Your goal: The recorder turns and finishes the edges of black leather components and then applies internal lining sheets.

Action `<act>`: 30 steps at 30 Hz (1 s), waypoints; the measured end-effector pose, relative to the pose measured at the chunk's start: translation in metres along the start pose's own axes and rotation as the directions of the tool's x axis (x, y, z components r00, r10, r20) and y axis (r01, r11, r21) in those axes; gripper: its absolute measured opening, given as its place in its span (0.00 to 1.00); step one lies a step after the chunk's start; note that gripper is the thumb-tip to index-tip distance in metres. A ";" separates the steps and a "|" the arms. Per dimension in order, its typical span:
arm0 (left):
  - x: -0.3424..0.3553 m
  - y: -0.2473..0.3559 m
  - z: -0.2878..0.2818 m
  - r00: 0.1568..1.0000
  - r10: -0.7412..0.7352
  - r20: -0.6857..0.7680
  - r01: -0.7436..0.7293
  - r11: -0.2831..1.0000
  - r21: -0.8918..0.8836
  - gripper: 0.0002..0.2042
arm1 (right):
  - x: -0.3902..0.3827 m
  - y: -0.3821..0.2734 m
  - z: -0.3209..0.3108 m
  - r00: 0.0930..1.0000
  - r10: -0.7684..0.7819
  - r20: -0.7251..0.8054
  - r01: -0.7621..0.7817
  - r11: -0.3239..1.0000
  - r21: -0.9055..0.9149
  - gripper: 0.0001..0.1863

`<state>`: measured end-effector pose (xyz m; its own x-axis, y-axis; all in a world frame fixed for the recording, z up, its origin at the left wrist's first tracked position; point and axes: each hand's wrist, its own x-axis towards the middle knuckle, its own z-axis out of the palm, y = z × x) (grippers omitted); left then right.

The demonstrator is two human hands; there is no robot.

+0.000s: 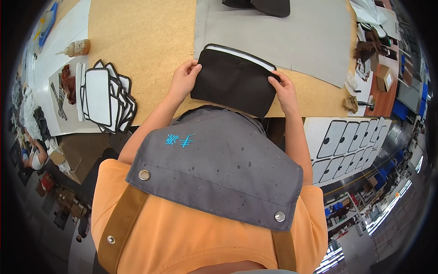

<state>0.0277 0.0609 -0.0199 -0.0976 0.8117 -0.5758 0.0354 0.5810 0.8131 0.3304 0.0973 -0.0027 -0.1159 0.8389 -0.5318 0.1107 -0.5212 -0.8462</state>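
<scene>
In front of my apron, a flat black leather-like piece [232,82] with rounded far corners is held between my hands. A white strip shows along its far edge, below a black rim. My left hand [186,78] pinches its left end, thumb on top. My right hand [283,87] grips the far right corner beside the white strip, also with the thumb on top. The fingers under the piece are hidden. Its near edge reaches close to the apron.
To the left lies a fanned stack of white panels with black borders [97,97], near a glue bottle [80,47]. A grey sheet [292,50] covers part of the table [146,41]. Black pieces [271,6] lie far ahead. Rows of bordered panels [335,137] rest on a board at right.
</scene>
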 end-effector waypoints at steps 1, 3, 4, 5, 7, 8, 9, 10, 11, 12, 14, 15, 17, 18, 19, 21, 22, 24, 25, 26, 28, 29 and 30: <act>0.003 -0.002 0.000 1.000 -0.014 -0.005 0.014 1.000 -0.005 0.09 | 0.001 -0.002 0.001 1.000 0.028 0.001 -0.028 0.999 0.035 0.12; 0.007 -0.005 0.005 0.983 0.154 -0.095 -0.157 0.987 -0.023 0.09 | 0.005 -0.003 0.001 0.998 0.069 0.009 -0.069 0.996 0.064 0.12; 0.008 -0.004 0.007 0.985 0.140 -0.100 -0.144 0.989 -0.029 0.09 | 0.007 -0.002 0.001 0.997 0.070 -0.014 -0.069 0.995 0.071 0.12; 0.008 -0.001 0.008 0.982 0.149 -0.116 -0.145 0.988 0.047 0.09 | 0.008 -0.001 0.001 0.997 0.071 -0.038 -0.068 0.995 0.078 0.12; 0.010 0.003 0.011 0.981 0.145 -0.133 -0.130 0.985 0.113 0.09 | 0.011 -0.001 0.001 0.995 0.093 -0.046 -0.089 0.992 0.087 0.12; 0.011 0.003 0.013 0.973 0.179 -0.144 -0.154 0.973 0.174 0.08 | 0.012 0.000 0.001 0.993 0.103 -0.057 -0.096 0.990 0.104 0.12; 0.011 0.003 0.014 0.964 0.216 -0.152 -0.176 0.955 0.238 0.08 | 0.013 0.000 0.001 0.992 0.113 -0.052 -0.108 0.989 0.098 0.12; 0.011 0.003 0.014 0.966 0.204 -0.157 -0.164 0.958 0.233 0.08 | 0.013 0.000 0.001 0.989 0.131 -0.062 -0.125 0.988 0.092 0.11; 0.010 0.002 0.015 0.960 0.235 -0.150 -0.190 0.945 0.265 0.08 | 0.014 0.001 0.001 0.986 0.149 -0.072 -0.143 0.986 0.085 0.11; 0.010 0.001 0.015 0.954 0.266 -0.140 -0.216 0.931 0.296 0.08 | 0.015 0.001 0.001 0.985 0.159 -0.069 -0.153 0.985 0.080 0.11; 0.010 0.001 0.014 0.950 0.283 -0.129 -0.232 0.921 0.313 0.09 | 0.016 0.003 0.001 0.984 0.156 -0.090 -0.150 0.986 0.067 0.11; 0.010 0.000 0.015 0.943 0.311 -0.116 -0.259 0.907 0.333 0.09 | 0.016 0.003 0.000 0.982 0.166 -0.086 -0.162 0.985 0.059 0.11; 0.010 -0.004 0.016 0.924 0.358 -0.134 -0.293 0.888 0.355 0.10 | 0.017 0.002 -0.002 0.978 0.197 -0.073 -0.192 0.979 0.069 0.12; 0.011 -0.005 0.017 0.897 0.417 -0.144 -0.338 0.859 0.384 0.10 | 0.017 0.002 -0.003 0.976 0.205 -0.069 -0.201 0.978 0.062 0.12; 0.011 -0.004 0.017 0.901 0.408 -0.150 -0.328 0.865 0.379 0.10 | 0.018 0.002 -0.003 0.978 0.197 -0.076 -0.192 0.979 0.061 0.12; 0.010 -0.003 0.017 0.887 0.441 -0.135 -0.357 0.841 0.406 0.10 | 0.018 0.002 -0.004 0.978 0.195 -0.079 -0.191 0.980 0.055 0.12; 0.011 -0.004 0.017 0.890 0.434 -0.140 -0.349 0.846 0.403 0.10 | 0.019 0.001 -0.004 0.976 0.201 -0.088 -0.194 0.978 0.080 0.12; 0.011 -0.006 0.016 0.865 0.490 -0.105 -0.397 0.798 0.454 0.12 | 0.019 0.001 -0.004 0.973 0.213 -0.091 -0.204 0.974 0.100 0.11; 0.010 -0.006 0.017 0.868 0.484 -0.111 -0.390 0.802 0.452 0.12 | 0.020 0.002 -0.005 0.971 0.220 -0.098 -0.209 0.971 0.112 0.12; 0.010 -0.006 0.017 0.856 0.505 -0.110 -0.403 0.785 0.470 0.13 | 0.020 0.002 -0.005 0.968 0.227 -0.104 -0.214 0.969 0.124 0.12; 0.010 -0.006 0.018 0.846 0.521 -0.112 -0.410 0.771 0.487 0.13 | 0.020 0.001 -0.006 0.963 0.248 -0.108 -0.234 0.964 0.130 0.12; 0.010 -0.006 0.018 0.844 0.524 -0.112 -0.411 0.768 0.491 0.14 | 0.021 0.001 -0.007 0.958 0.263 -0.115 -0.247 0.959 0.140 0.13; 0.010 -0.006 0.018 0.842 0.528 -0.111 -0.415 0.764 0.494 0.14 | 0.021 0.001 -0.007 0.957 0.267 -0.114 -0.251 0.958 0.137 0.13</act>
<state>0.0444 0.0665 -0.0317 -0.1734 0.9838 -0.0460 0.5584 0.1367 0.8182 0.3353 0.1156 -0.0148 0.0307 0.6816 -0.7311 0.0004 -0.7314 -0.6819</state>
